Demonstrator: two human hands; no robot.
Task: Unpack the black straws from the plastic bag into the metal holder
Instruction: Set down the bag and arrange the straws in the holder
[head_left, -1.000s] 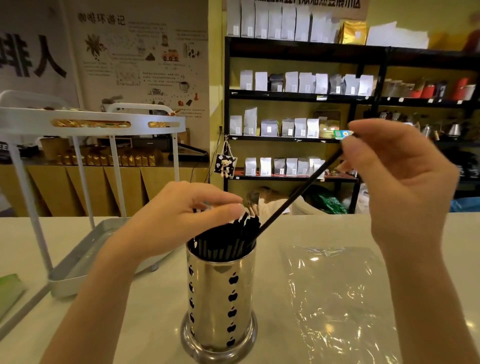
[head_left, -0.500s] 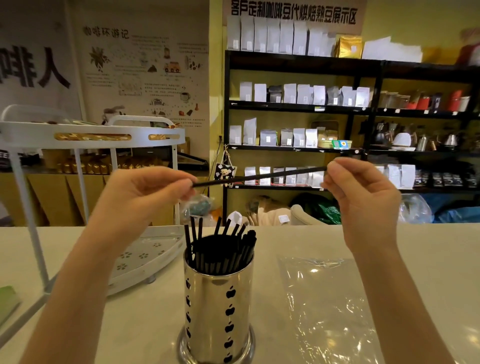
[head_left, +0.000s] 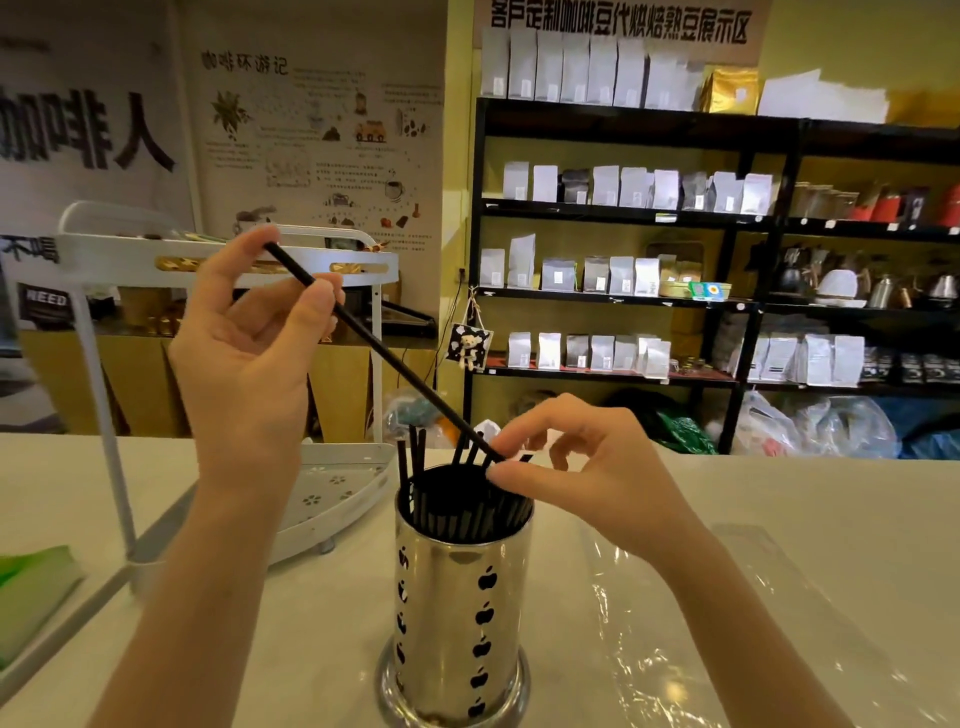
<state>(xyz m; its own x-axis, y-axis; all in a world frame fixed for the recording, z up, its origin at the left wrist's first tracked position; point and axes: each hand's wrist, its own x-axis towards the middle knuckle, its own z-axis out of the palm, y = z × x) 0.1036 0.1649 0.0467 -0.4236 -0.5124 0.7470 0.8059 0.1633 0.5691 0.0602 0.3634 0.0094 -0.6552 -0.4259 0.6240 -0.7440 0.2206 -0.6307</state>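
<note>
Black straw (head_left: 384, 348) slants into the straw-filled metal holder (head_left: 462, 613).

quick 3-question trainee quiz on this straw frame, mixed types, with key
1. True or false: the plastic bag lies flat on the counter to the right of the metal holder.
2. Which of the hands grips the upper end of the tilted black straw? A) left hand B) right hand C) neither
3. Fill in: the straw's lower end is at the right hand's fingertips, just above the holder's ____.

Key: 1 true; 2 A; 3 rim (its open top, where the other straws stand)
</note>
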